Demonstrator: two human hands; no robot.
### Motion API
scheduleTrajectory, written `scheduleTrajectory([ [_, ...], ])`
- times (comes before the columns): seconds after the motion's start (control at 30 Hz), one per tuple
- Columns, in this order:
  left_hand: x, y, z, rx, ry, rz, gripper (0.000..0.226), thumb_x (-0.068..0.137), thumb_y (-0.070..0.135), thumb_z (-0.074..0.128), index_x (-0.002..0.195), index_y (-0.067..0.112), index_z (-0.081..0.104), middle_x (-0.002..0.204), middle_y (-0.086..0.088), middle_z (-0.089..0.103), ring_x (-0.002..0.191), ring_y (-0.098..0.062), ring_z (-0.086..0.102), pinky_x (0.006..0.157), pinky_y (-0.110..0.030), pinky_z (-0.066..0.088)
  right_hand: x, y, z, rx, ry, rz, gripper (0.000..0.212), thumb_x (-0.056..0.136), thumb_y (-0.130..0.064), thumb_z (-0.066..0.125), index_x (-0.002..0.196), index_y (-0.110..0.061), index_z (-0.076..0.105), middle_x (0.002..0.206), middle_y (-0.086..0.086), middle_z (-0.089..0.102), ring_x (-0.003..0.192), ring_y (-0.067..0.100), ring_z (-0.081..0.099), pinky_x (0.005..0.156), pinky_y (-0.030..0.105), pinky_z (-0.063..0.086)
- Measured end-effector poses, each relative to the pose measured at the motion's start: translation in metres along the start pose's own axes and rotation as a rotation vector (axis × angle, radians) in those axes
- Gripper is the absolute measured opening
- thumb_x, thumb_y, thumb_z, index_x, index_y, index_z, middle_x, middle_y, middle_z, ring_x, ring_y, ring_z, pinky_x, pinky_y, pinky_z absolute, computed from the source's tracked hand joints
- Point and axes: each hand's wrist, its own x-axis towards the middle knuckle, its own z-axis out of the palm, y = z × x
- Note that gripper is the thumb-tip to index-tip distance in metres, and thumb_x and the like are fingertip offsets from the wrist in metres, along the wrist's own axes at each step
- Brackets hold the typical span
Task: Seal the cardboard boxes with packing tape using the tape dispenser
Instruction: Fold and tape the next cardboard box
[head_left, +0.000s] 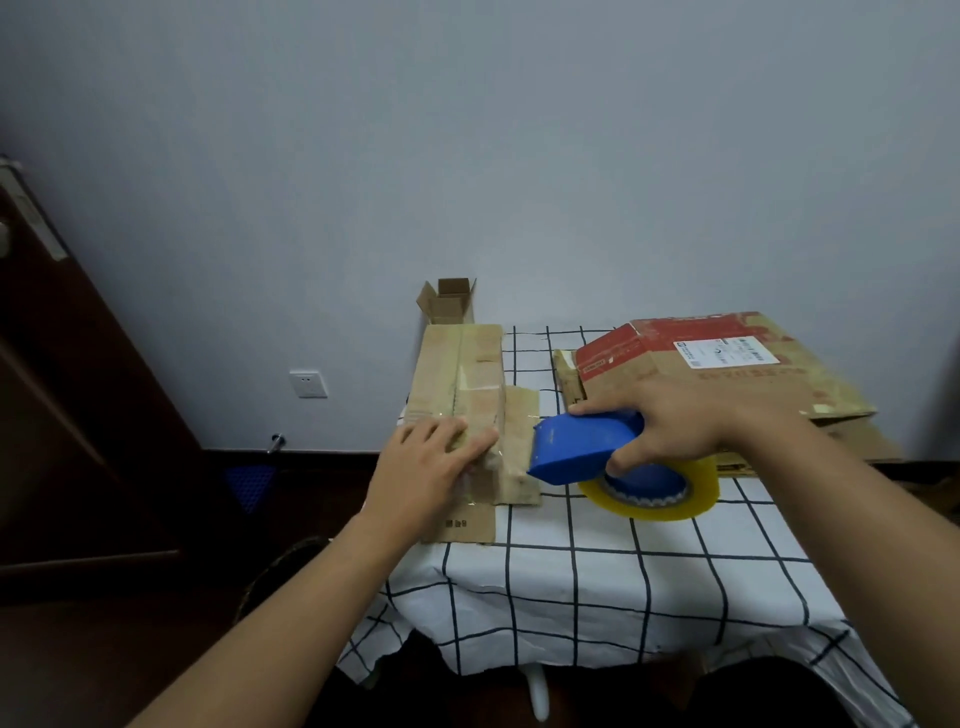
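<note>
At far left, a white wall socket (308, 384) sits low on the pale wall. The left hand (423, 467) lies flat, fingers straight and close together, pressing on the near end of a long, narrow cardboard box (460, 405) that rests on the left part of the table (597, 582), which is covered in a white cloth with a dark grid. Clear tape glints across the box under the fingertips. A loose flap at the box's near edge bears small dark print, too small to read. Behind this box stands a small open carton (450, 302) with its flaps up. To the right, the right hand (675, 431) grips the blue tape dispenser (582, 449), fingers curled over its body and thumb beneath; its front edge is just beside the box's right side. The yellowish tape roll (670, 496) sits under the hand. At right lies a flattened cardboard box (727, 374) with red printed panels and a white shipping label (727, 353); the writing is illegible.
</note>
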Motion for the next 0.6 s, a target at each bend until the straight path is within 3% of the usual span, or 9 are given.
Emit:
scheduleTrajectory([
  [0.13, -0.014, 0.011, 0.019, 0.015, 0.013, -0.070, 0.084, 0.058, 0.013, 0.089, 0.134, 0.027, 0.058, 0.124, -0.012, 0.063, 0.109, -0.033, 0.061, 0.091, -0.044, 0.049, 0.010, -0.006, 0.012, -0.009, -0.057, 0.024, 0.074, 0.083, -0.049, 0.070, 0.147, -0.051, 0.034, 0.125, -0.007, 0.050, 0.106, 0.015, 0.051, 0.085, 0.030, 0.045],
  [0.43, -0.022, 0.016, 0.029, 0.020, 0.045, -0.127, 0.079, 0.070, 0.012, 0.085, 0.141, 0.028, 0.053, 0.129, -0.018, 0.062, 0.118, -0.039, 0.058, 0.099, -0.052, 0.047, 0.028, -0.020, 0.026, -0.160, -0.024, 0.031, 0.075, 0.077, -0.059, 0.063, 0.147, -0.051, 0.034, 0.100, -0.019, 0.042, 0.085, 0.006, 0.046, 0.069, 0.027, 0.036],
  [0.6, -0.018, 0.022, 0.024, 0.041, 0.029, -0.106, 0.073, 0.066, 0.011, 0.086, 0.133, 0.027, 0.061, 0.125, -0.018, 0.064, 0.115, -0.039, 0.061, 0.096, -0.051, 0.048, 0.045, -0.052, 0.015, -0.221, -0.102, 0.101, 0.073, 0.076, -0.052, 0.069, 0.144, -0.041, 0.046, 0.128, -0.005, 0.053, 0.099, 0.016, 0.051, 0.081, 0.033, 0.048],
])
